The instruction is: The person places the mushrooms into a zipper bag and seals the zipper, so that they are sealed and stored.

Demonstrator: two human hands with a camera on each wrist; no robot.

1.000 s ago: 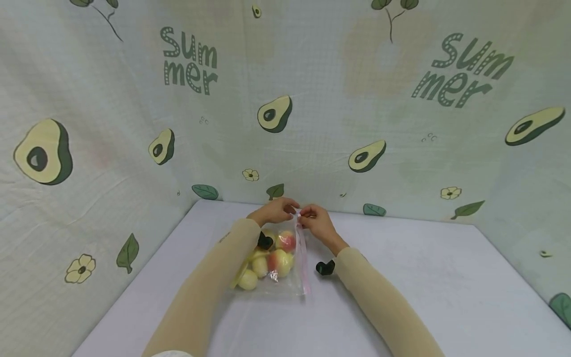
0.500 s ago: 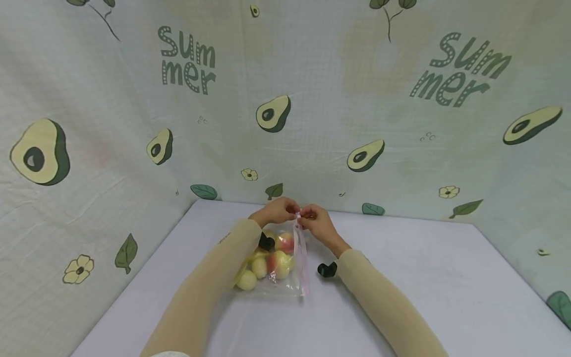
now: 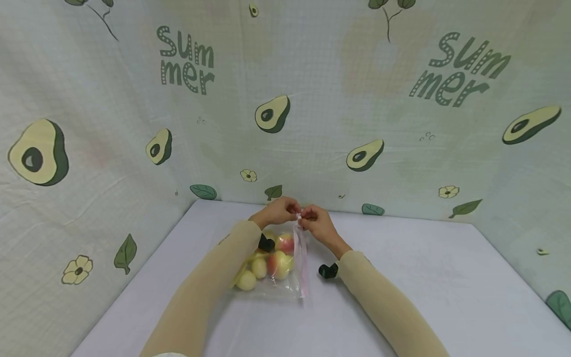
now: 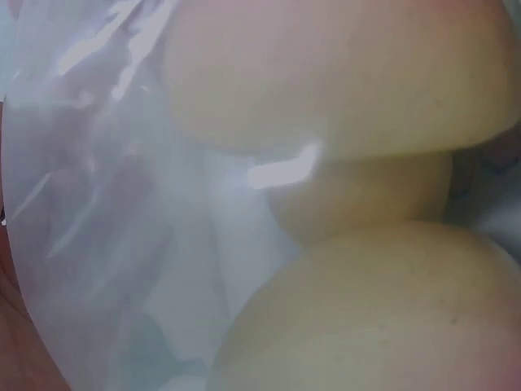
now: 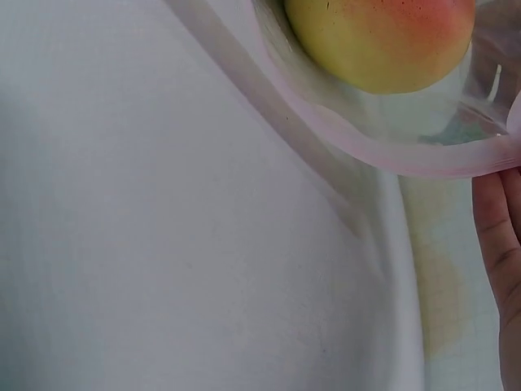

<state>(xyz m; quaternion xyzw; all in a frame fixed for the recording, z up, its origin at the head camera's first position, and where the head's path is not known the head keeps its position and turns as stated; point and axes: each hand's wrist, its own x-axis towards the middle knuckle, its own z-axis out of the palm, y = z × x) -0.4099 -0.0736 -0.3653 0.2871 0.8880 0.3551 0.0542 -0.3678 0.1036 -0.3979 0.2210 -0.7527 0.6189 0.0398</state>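
A clear zip bag (image 3: 278, 291) with a pink zip strip (image 3: 304, 270) lies on the table, its mouth facing right. Several round yellow fruits, some with a red blush, fill it; one blushed fruit (image 3: 278, 265) sits near the mouth. My left hand (image 3: 280, 210) pinches the far corner of the strip. Right beside it, my right hand (image 3: 320, 227) pinches the same corner between thumb and fingers. Pale fruit (image 4: 374, 318) shows through the plastic in the left wrist view. The right wrist view has the pink edge (image 5: 407, 159) curving to my fingers (image 5: 495, 232).
The white table (image 3: 401, 277) extends to both sides and toward me. A hanging cloth (image 3: 312, 74) printed with avocados and lettering encloses its back and sides, close behind my hands. Dark wrist cameras sit under both forearms, the right one (image 3: 328, 270) beside the bag.
Both hands stay at the far corner of the bag. My left fingertips have edged right, closer to the right hand's. The view has shifted slightly.
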